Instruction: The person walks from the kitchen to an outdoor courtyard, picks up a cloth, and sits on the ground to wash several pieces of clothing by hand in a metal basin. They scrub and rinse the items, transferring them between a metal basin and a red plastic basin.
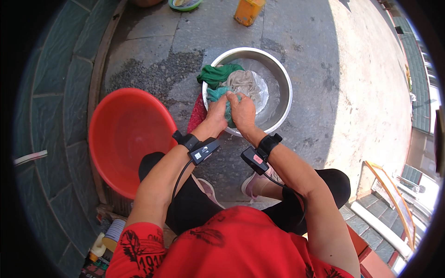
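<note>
Both hands are together over the left side of a metal basin point(287, 104) on the ground. My left hand point(217, 113) and my right hand point(243, 111) grip a bunched teal cloth point(217, 93) between them. Just beyond it, a dark green cloth point(219, 74) hangs over the basin's left rim. Beside that, a greyish-beige cloth point(241, 81) lies partly in the clear water point(273, 93). A red patterned cloth point(197, 114) shows outside the basin at its lower left. My palms and the underside of the teal cloth are hidden.
A large red plastic tub point(130, 139) stands at my left, near a dark tiled wall point(59, 76). Farther out are an orange-yellow plastic container point(248, 12) and a green bowl point(185, 5). A wood-framed panel point(391, 194) leans at the right.
</note>
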### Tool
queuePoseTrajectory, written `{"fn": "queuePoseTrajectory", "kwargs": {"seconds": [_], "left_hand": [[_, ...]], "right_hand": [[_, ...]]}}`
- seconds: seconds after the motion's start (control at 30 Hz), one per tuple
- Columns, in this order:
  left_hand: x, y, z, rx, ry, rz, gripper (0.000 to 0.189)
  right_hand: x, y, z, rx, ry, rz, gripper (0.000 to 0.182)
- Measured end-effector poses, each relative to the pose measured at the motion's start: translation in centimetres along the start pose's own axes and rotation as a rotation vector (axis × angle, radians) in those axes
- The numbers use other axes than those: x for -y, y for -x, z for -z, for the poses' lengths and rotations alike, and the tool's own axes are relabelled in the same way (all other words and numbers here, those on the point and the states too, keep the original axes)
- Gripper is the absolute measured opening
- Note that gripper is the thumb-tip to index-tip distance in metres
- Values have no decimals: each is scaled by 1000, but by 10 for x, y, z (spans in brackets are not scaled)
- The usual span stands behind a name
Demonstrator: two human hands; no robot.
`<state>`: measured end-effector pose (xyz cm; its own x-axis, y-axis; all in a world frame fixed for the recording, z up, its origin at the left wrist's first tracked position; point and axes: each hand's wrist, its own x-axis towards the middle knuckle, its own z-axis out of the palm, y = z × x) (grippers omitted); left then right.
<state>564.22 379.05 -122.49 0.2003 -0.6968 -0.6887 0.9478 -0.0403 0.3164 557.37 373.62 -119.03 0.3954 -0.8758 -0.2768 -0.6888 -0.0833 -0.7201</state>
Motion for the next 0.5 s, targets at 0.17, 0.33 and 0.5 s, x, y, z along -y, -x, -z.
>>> {"fn": "queuePoseTrajectory", "kwargs": {"seconds": [0.17, 0.33, 0.5], "left_hand": [[10, 9, -12, 141, 40, 54, 50], [-23, -12, 25, 107, -4, 65, 63], [5, -12, 9, -96, -173, 51, 59]], "right_hand": [[-21, -38, 11, 48, -229, -157, 49], [1, 35, -12, -37, -123, 294, 41], [-18, 4, -1, -8, -76, 55, 39]]}}
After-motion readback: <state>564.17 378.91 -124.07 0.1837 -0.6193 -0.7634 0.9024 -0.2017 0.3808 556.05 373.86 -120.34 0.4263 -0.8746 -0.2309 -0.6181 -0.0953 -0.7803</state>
